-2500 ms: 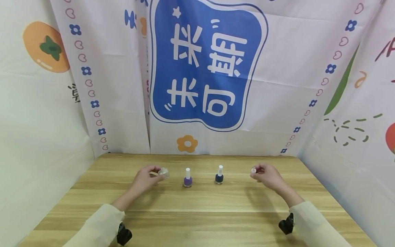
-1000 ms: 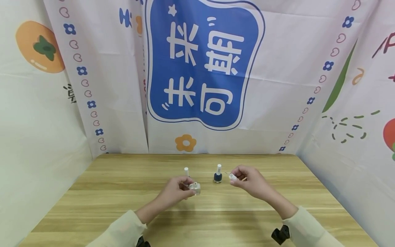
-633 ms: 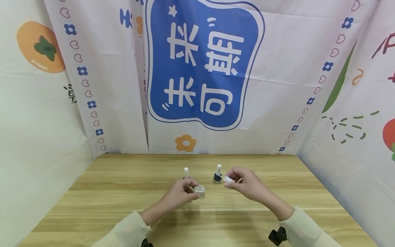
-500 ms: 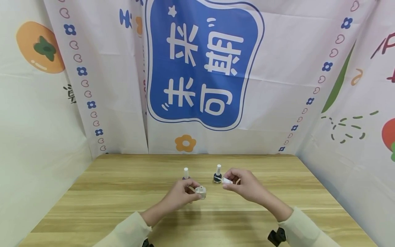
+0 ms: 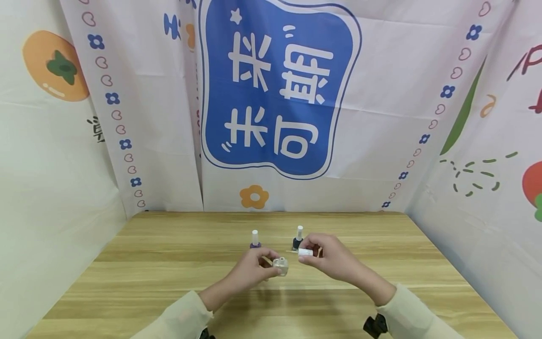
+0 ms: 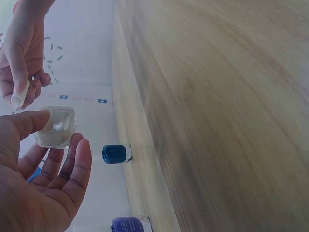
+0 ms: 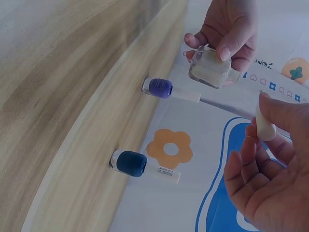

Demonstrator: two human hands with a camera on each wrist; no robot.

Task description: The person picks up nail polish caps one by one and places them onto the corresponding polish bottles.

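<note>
My left hand [image 5: 250, 270] holds an uncapped, clear nail polish bottle [image 5: 281, 267] between thumb and fingers, its neck bare. In the right wrist view the same bottle [image 7: 211, 67] shows whitish, pale contents. My right hand [image 5: 332, 259] pinches a white brush cap [image 5: 306, 252], whose thin brush points left toward the bottle. Cap and bottle are apart, just above the table. Behind the left hand stands a purple nail polish bottle [image 7: 160, 88] with a white cap, partly hidden in the head view. A dark teal nail polish bottle [image 7: 131, 163], also white-capped, stands upright behind the right hand.
The wooden table [image 5: 169, 254] runs back to a printed white cloth [image 5: 381, 117] that hangs behind it and at both sides. Both standing bottles are close behind the hands.
Both hands have come from opposite sides to the middle of the table, bringing the clear bottle and the brush cap close together. The brush has swung to point left. The two standing bottles stay put.
</note>
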